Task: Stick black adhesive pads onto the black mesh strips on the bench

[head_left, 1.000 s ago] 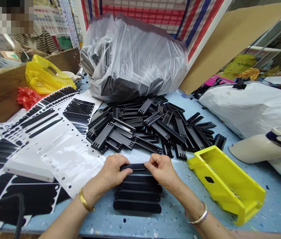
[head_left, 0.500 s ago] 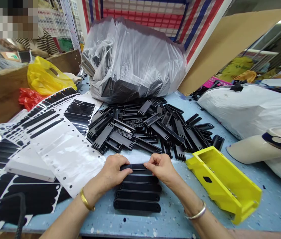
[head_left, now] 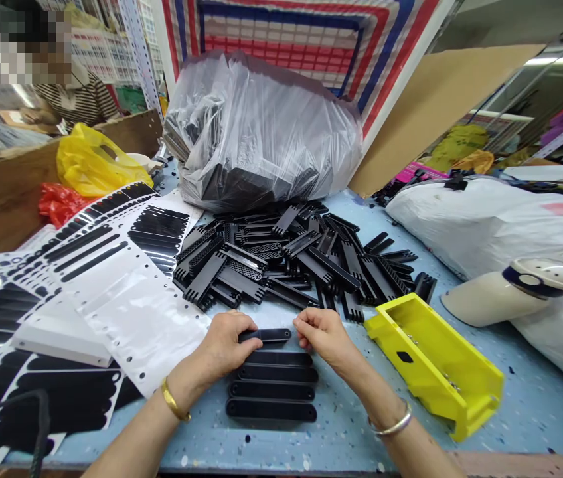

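Observation:
Between its thumb and fingers, my left hand (head_left: pixel 229 342) grips the left end of a black strip (head_left: pixel 274 335). My right hand (head_left: pixel 322 332) is just off the strip's right end, its fingertips pinched together; anything between them is too small to make out. Below the hands, several black strips (head_left: pixel 271 409) lie flat and parallel in a column on the blue table (head_left: pixel 202 441). Behind the hands spreads a heap of loose black pieces (head_left: pixel 281 255), some with notched ends, some with a mesh pattern.
A yellow bin (head_left: pixel 441 365) with small metal bits stands at right, near a cream bottle (head_left: pixel 495 299) and white sack (head_left: pixel 461 212). Sticker sheets (head_left: pixel 137 312) cover the left. A plastic-wrapped bundle (head_left: pixel 266 133) stands behind the heap. A person (head_left: pixel 77 99) is at upper left.
My right hand has come away from the strip's right end, so that end and its hole now show. My left hand keeps its grip. The camera view has shifted slightly.

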### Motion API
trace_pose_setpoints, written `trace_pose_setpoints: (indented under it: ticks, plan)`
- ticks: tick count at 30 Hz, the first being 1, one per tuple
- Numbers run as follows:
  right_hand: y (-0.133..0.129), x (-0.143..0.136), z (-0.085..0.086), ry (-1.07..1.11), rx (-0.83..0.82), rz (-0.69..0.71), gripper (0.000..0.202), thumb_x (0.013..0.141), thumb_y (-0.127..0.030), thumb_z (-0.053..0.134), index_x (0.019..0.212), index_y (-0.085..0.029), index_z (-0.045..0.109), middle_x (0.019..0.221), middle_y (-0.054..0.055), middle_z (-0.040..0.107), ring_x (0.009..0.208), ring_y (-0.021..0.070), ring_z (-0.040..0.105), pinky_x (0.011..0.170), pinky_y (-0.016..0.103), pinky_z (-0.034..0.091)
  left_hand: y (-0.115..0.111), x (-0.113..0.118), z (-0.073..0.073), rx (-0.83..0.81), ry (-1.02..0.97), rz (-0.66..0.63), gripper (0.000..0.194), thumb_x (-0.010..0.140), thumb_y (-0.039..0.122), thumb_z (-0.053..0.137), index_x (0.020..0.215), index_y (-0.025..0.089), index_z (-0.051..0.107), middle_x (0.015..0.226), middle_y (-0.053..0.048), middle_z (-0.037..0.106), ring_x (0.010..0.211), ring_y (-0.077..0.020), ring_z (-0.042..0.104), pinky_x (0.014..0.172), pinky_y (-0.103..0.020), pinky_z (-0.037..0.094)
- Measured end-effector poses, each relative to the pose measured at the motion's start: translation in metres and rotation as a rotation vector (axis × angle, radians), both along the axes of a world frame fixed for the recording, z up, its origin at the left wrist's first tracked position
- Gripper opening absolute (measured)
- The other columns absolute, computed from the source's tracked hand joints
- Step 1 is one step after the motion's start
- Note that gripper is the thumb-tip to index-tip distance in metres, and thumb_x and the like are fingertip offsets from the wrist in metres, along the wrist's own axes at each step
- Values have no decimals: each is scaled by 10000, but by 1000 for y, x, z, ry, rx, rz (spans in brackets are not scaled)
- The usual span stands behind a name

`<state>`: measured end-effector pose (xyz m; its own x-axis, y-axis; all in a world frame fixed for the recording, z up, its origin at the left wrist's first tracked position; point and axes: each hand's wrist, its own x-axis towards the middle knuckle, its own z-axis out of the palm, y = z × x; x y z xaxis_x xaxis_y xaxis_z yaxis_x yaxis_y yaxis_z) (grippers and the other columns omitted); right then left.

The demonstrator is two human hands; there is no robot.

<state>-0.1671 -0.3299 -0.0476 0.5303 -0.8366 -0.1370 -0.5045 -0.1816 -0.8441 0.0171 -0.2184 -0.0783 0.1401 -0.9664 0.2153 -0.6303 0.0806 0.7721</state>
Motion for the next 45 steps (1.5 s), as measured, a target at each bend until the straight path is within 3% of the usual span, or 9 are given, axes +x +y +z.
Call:
trace_pose_setpoints:
  ticks: [4,7,11,20,24,30,35,40,45]
  plan:
    - [6,3,0,10,-52,-6,355,707,-513,527,581,-185,573,519,2,546,444,121,471,446,245,328,0,-1,-1,3,-5,4,55,727,192,707,761,172,745,747,-49,718,748,-195,645,703,-275,459]
    - [11,8,-4,36,-98,-16,345,648,-512,632,627,-167,630,509,-10,540,470,125,459,460,246,318,0,-1,-1,-7,-15,-3,55,732,186,700,761,169,743,742,-51,717,748,-195,642,701,-274,449]
    - [11,10,-7,61,-150,-5,301,598,-461,683,541,-175,604,500,1,557,503,134,470,483,250,328,0,-1,1,12,-20,-14,62,734,177,693,765,167,746,743,-54,722,756,-199,641,703,-276,440]
    - [3,3,-6,18,2,45,303,690,-451,526,556,-182,563,491,11,586,461,157,577,447,237,409,-1,1,7,97,-63,-12,115,746,214,698,829,168,763,819,-64,749,803,-208,655,731,-274,435]
    - [0,2,-4,5,35,55,336,724,-477,504,639,-167,600,551,34,640,503,174,631,438,231,435,-2,3,15,126,-150,-60,157,771,289,675,842,183,765,781,-42,745,727,-193,639,653,-260,402]
    - [-1,7,-12,-2,-125,80,308,717,-417,593,538,-167,607,426,-14,551,435,137,530,442,223,385,-18,-15,28,154,-352,-2,351,924,368,493,776,179,749,783,-90,736,754,-220,654,672,-287,410]
    - [-1,7,-14,10,-274,101,306,727,-356,585,484,-170,589,433,-18,533,458,123,471,469,229,333,-24,-23,23,191,-405,72,471,916,529,493,792,144,734,837,-158,726,832,-297,668,688,-332,442]
    - [-1,6,-14,28,-356,137,322,743,-381,514,512,-174,600,450,-13,530,478,133,460,488,241,321,-11,-10,12,129,-266,77,310,864,418,620,916,136,740,944,-146,733,909,-288,659,789,-342,452]
    - [-1,4,-14,56,-407,154,350,735,-404,484,479,-182,570,453,-9,520,491,136,454,501,247,299,2,0,7,97,-115,19,212,861,290,580,850,203,773,854,-37,771,823,-189,681,766,-256,465]
